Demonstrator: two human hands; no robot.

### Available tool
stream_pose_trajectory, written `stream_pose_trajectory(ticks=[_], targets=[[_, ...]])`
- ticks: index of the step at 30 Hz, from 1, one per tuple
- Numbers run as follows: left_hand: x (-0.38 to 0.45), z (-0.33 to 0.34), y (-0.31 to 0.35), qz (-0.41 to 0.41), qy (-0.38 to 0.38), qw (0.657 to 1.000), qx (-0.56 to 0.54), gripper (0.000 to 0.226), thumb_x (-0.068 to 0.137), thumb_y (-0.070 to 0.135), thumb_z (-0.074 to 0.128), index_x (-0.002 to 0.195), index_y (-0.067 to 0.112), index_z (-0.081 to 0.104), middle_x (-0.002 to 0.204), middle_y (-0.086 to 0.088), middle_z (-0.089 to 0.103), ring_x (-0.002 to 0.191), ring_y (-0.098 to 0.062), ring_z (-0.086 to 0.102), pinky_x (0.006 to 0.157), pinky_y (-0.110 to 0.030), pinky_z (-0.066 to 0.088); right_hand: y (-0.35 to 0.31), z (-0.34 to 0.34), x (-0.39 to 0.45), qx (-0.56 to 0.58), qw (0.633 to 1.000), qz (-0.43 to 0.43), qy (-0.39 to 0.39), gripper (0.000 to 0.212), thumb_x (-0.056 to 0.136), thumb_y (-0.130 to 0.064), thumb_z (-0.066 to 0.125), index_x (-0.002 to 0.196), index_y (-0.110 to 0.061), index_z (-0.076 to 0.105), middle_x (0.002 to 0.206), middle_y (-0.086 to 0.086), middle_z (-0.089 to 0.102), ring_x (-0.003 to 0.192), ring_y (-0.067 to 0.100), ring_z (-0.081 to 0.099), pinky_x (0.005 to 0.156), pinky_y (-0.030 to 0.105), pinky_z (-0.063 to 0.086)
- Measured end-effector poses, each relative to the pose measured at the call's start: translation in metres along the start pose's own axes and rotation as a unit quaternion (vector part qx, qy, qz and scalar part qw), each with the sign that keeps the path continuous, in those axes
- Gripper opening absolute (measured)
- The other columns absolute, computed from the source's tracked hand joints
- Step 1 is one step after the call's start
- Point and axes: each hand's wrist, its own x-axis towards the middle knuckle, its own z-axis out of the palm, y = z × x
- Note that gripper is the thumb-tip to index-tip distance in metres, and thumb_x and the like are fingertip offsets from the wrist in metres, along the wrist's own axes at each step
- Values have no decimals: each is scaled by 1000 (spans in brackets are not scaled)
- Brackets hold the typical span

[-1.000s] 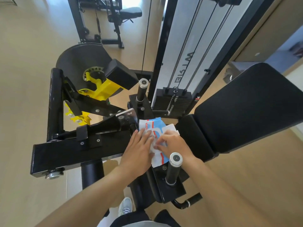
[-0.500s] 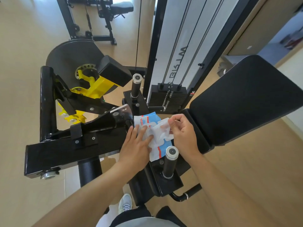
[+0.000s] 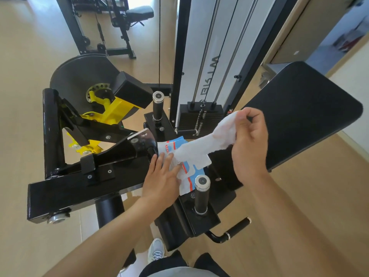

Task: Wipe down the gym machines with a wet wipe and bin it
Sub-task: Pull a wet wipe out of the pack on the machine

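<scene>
A blue, white and red pack of wet wipes (image 3: pixel 190 173) lies on the seat of a black gym machine (image 3: pixel 83 176). My left hand (image 3: pixel 161 176) presses flat on the pack's left side, fingers spread. My right hand (image 3: pixel 249 140) pinches a white wet wipe (image 3: pixel 211 144) that stretches from the pack's opening up and to the right; its lower end is still at the pack. Two upright black grips with chrome caps (image 3: pixel 201 194) stand near the pack.
The black backrest pad (image 3: pixel 299 114) rises to the right. A weight stack (image 3: pixel 199 116) and white shroud stand behind. Yellow pivot parts (image 3: pixel 111 110) and a black roller bar (image 3: pixel 53 132) are on the left. Another bench (image 3: pixel 127 17) stands far back on the tan floor.
My right hand has lifted up and to the right, drawing the wipe out of the pack. My left hand stays pressed on the pack.
</scene>
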Motion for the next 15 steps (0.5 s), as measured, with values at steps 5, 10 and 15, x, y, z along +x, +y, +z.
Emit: stream_pose_trajectory(ticks=[5,10,15], targets=[[-5,-11,4,-21,32,992,-121,57,99,38,58,152,33,39,168,1,19,157,-23,3,126,-43,-7,11,-18,6,10,996,83,-15,11,104,-35,48,109,-29,56,90,-21,61,94,6,61,84,28,58],[-23,-13,-4,-50,115,944,-305,28,89,9,72,112,26,67,151,5,47,149,-20,31,121,-41,32,15,-38,-7,50,984,169,-22,15,105,-35,48,111,-28,59,105,-4,62,104,28,61,82,43,60],[-43,-43,15,-16,267,817,-511,25,89,16,70,113,14,65,126,-3,64,124,-24,59,87,-53,60,-11,-59,-21,85,965,232,-82,10,102,-35,51,103,-32,61,97,-5,64,91,23,63,68,32,60]])
